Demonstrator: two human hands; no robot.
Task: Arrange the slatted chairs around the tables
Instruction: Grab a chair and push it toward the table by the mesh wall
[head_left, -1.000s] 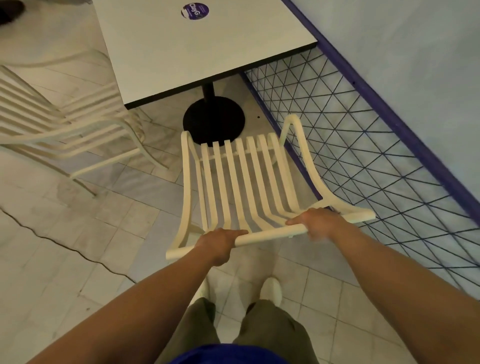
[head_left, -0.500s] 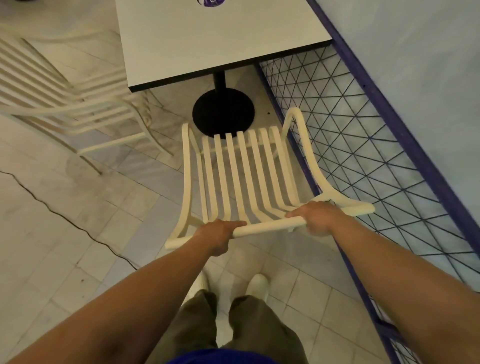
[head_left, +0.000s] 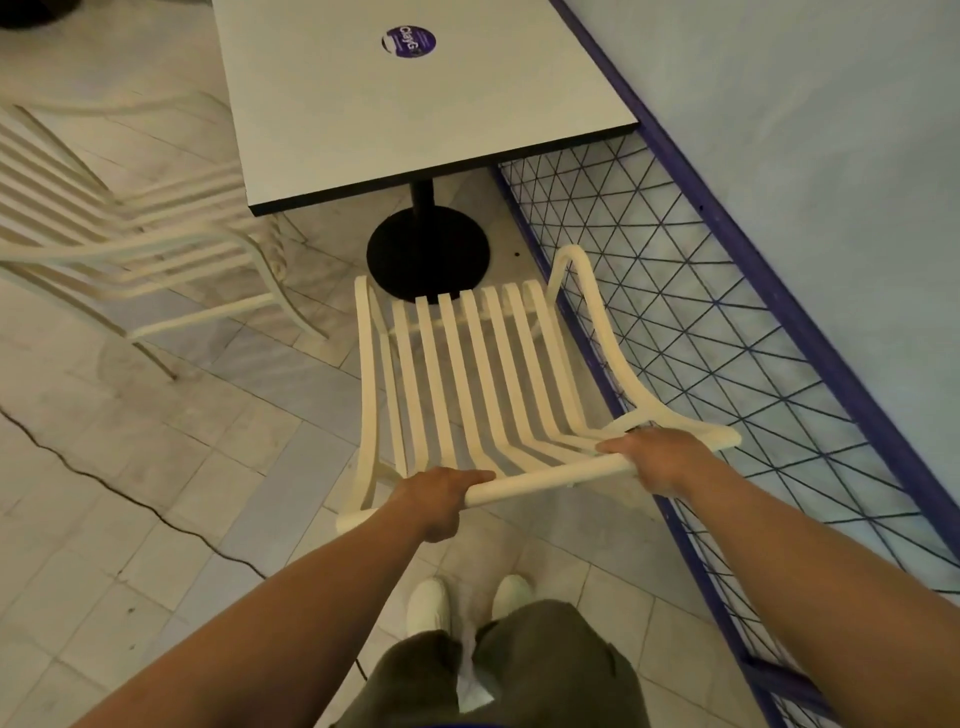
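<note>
Both hands grasp the cream slatted chair (head_left: 467, 374)
Left hand (head_left: 436, 499) and right hand (head_left: 654, 460) wrap its round top rail, facing the smooth white table (head_left: 415, 104)

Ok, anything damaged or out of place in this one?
A thin dark jagged line crosses the pale tiled floor on the left, cutting across tile joints: crack or cord, cannot tell. The cream slatted chair and the white pedestal table look sound.

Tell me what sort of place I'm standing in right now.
Probably a café or small eatery's seating area: a pedestal table with a round branded sticker, a cream slatted chair matching a second chair, and a purple mesh partition beside them.
</note>
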